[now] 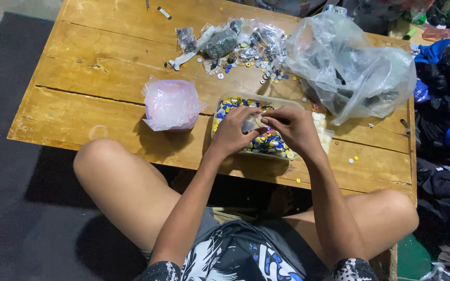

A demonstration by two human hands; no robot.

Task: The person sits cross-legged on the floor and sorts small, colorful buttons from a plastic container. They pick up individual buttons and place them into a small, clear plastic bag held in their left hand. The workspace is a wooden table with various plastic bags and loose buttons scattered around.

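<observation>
Both hands meet over the clear plastic tub (220,106) of small mixed-colour discs, mostly blue, yellow and white. Left hand (234,132) has fingers pinched narrow on a small pale piece (251,124), too small to identify; right hand (294,128) has fingertips (264,120) closed tight against the same piece from the other side. Looks like the step in hand is picking or joining one small part above the tub. Next move probably needs a fine, steady pinch, since the pieces are tiny and loose. Left of the tub: pink-tinted tied plastic bag (171,104). Right of the tub, touching it: big crumpled clear bag (350,65). Behind the tub: scattered small parts and little packets (240,47) on the wooden table (105,47).
</observation>
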